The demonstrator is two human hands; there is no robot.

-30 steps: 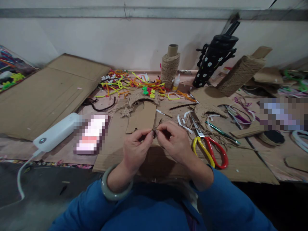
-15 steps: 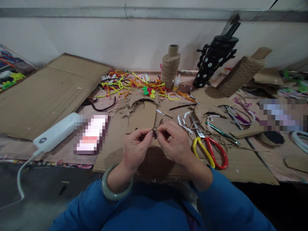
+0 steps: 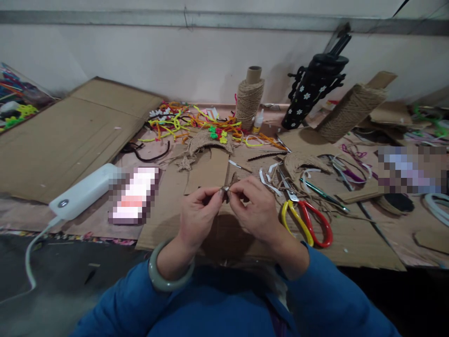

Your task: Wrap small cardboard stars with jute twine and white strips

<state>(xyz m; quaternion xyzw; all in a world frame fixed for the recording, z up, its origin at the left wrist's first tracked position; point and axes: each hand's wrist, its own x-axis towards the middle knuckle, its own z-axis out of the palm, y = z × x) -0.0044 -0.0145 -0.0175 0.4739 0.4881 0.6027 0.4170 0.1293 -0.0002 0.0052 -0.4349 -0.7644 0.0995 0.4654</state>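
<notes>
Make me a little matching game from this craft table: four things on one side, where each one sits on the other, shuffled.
Things:
1. scissors
2. white power bank
3. upright twine spool
4. grey bangle

Places:
A. at the back by the wall, beside a small glue bottle
B. on the left wrist
C. on the cardboard just right of the right hand
D. far left, with a white cable attached

Pairs: 1-C, 2-D, 3-A, 4-B

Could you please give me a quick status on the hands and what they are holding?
Left hand and right hand both pinch a small twine piece above the cardboard. Scissors lie just right, not touching.
</notes>
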